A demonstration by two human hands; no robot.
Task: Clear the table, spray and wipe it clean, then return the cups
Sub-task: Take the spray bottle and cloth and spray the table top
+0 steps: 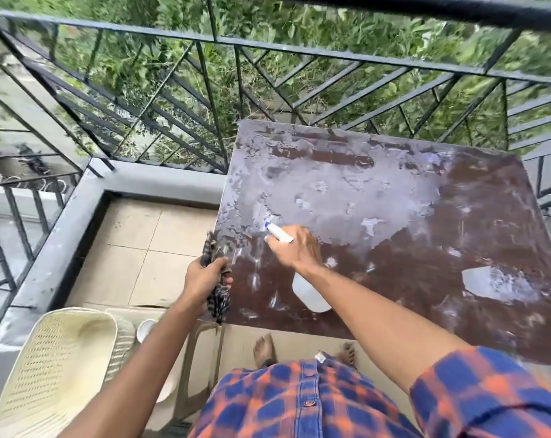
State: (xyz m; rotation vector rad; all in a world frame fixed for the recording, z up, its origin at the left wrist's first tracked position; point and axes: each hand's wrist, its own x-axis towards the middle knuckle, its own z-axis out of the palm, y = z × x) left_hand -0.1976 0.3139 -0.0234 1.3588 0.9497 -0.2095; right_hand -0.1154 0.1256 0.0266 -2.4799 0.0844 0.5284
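The brown table [457, 248] stands against the balcony railing, its top wet and streaked with whitish patches across the far and middle parts. My right hand [296, 248] grips a white spray bottle [310, 292] over the table's near-left area, nozzle [277, 231] pointing toward the far left. My left hand [204, 278] is closed on a dark patterned cloth [218, 298] hanging just off the table's left edge. A white cup [146, 328] sits on the cream plastic chair below my left arm.
A black metal railing [204, 90] borders the balcony, with green plants beyond. The cream plastic chair [59, 368] stands at the near left on the tiled floor [147, 248]. My bare feet [264, 347] show under the table's near edge.
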